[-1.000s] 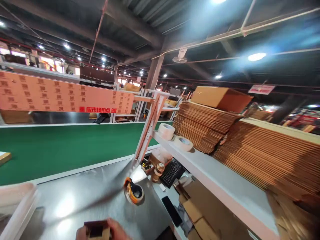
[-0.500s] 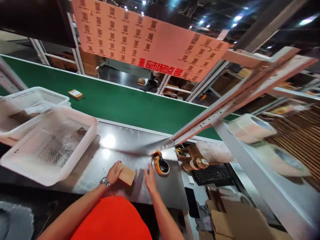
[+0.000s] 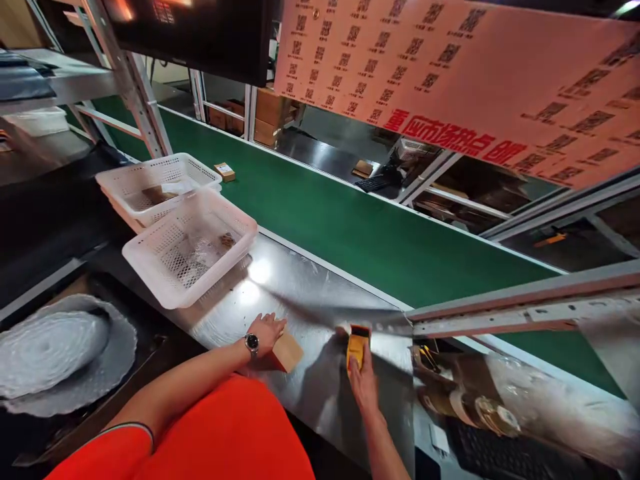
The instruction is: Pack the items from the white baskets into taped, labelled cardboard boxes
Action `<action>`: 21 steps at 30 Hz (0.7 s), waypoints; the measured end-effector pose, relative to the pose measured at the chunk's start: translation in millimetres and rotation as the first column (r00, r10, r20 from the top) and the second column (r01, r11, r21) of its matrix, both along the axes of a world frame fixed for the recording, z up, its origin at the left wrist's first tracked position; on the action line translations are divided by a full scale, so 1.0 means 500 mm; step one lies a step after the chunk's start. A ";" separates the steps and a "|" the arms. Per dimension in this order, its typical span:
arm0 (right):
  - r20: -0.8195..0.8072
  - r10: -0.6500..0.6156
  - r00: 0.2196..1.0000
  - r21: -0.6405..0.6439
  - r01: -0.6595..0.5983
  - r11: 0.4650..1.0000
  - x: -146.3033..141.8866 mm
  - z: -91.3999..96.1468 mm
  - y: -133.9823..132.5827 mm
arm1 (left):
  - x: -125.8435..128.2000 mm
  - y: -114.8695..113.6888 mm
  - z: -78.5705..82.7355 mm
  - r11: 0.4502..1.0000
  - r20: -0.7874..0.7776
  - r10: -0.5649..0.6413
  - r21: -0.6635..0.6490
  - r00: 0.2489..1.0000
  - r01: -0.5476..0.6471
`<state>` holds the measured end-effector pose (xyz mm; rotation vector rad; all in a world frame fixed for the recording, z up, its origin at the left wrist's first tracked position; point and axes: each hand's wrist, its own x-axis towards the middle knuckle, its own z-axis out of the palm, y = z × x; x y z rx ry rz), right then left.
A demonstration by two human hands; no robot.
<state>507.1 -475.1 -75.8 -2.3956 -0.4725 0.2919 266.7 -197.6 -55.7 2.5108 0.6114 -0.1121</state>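
On the metal table lies a small brown cardboard box (image 3: 289, 352). My left hand (image 3: 267, 332), with a watch at the wrist, grips its left side and top edge, and some fingertips are hidden behind it. To the right, my right hand (image 3: 366, 385) is closed around a yellow-orange tape dispenser (image 3: 356, 349), held upright above the tabletop. The dispenser's dark end points away from me. A gap of bare metal table (image 3: 320, 363) lies between box and dispenser.
White plastic baskets (image 3: 215, 283) stand at the left, holding clear wrapping and small items. Behind the table runs a green conveyor belt (image 3: 320, 213) carrying a small labelled box (image 3: 225, 172). A metal post (image 3: 500, 313), tape rolls (image 3: 495, 417) and a keyboard (image 3: 495, 453) are at the right.
My right hand has taken hold of the tape dispenser and lifted it; before, it was open beside it. My left hand stays at the box. The view has turned right-to-left, showing more left side.
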 end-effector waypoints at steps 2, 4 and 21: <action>-0.171 -0.082 0.982 0.218 0.119 0.969 -0.033 0.041 0.022 | 0.001 0.001 0.001 1.000 -0.021 -0.022 0.021 1.000 0.022; -0.420 -0.112 0.901 0.431 0.306 0.849 -0.084 0.081 0.055 | 0.001 0.003 0.000 0.999 -0.024 -0.032 0.018 0.999 0.033; -0.446 0.085 0.891 0.506 0.173 0.845 -0.251 0.088 0.179 | -0.019 0.053 0.013 0.798 0.048 0.295 -0.561 0.954 -0.219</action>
